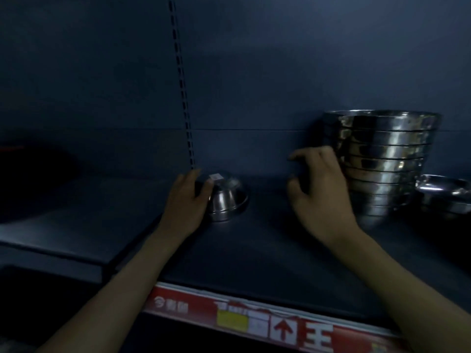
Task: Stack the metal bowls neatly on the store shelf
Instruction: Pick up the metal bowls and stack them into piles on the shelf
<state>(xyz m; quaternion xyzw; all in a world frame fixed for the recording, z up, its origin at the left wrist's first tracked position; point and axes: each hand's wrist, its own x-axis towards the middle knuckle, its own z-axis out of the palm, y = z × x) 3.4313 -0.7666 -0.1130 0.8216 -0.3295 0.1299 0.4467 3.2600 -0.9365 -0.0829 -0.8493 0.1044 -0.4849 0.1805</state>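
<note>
A small metal bowl lies upside down on the dark shelf, with a white sticker on its base. My left hand rests against its left side, thumb on its base. A tall stack of nested metal bowls stands upright at the right. My right hand is just left of that stack with fingers spread and curled, holding nothing; whether the back of the hand touches the stack I cannot tell.
Another shiny metal bowl sits at the far right behind the stack. A slotted upright runs down the back panel. A red price strip lines the shelf's front edge. A lower shelf section lies to the left.
</note>
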